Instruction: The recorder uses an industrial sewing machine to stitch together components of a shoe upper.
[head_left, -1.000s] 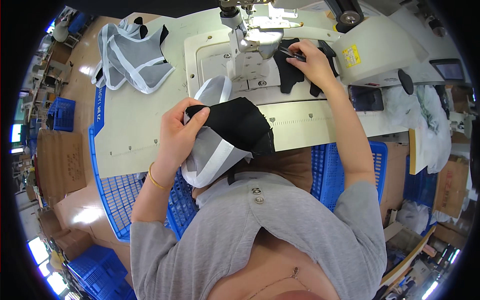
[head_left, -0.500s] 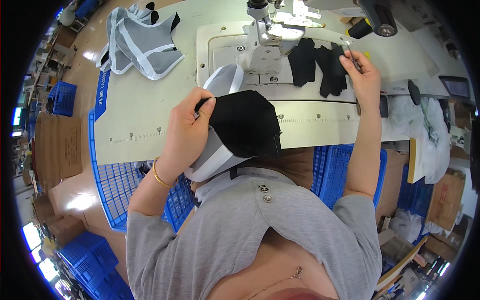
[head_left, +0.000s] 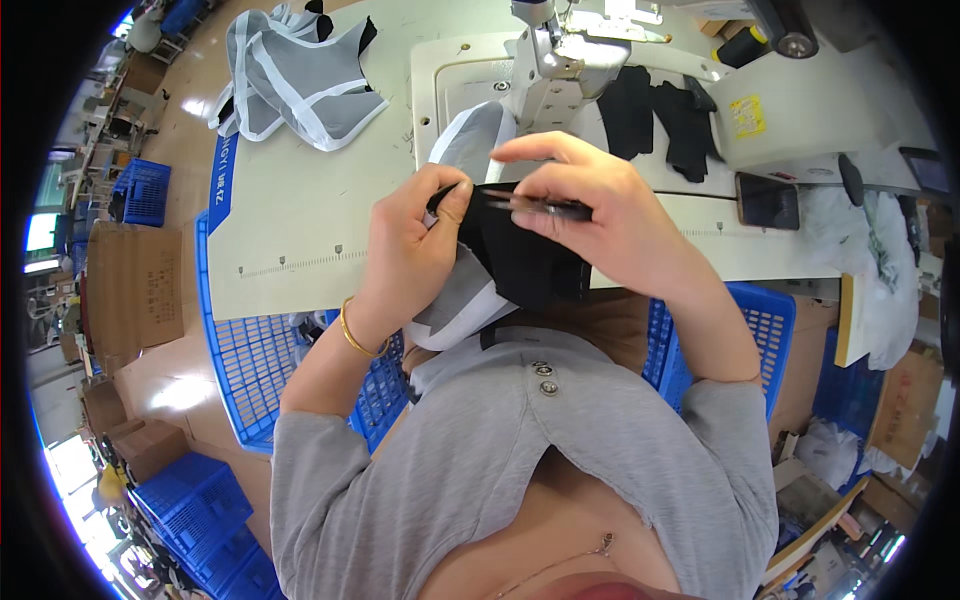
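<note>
With the left hand [head_left: 412, 235], pinches black fabric [head_left: 525, 262] at the frame's centre; with the right hand [head_left: 618, 215], grips dark snips [head_left: 560, 209], blurred at the tips and seemingly just over the fabric. Could nick fabric or thumb by closing too near the pinch.

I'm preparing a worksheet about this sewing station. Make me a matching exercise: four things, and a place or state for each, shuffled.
1. Left hand
2. Right hand
3. Gray-and-white mesh pieces
4. Dark flat device

A. On the right side of the table
B. Pinching black fabric
C. On the table's left side
D. Holding a dark-handled tool

Pairs: 1-B, 2-D, 3-C, 4-A
</note>
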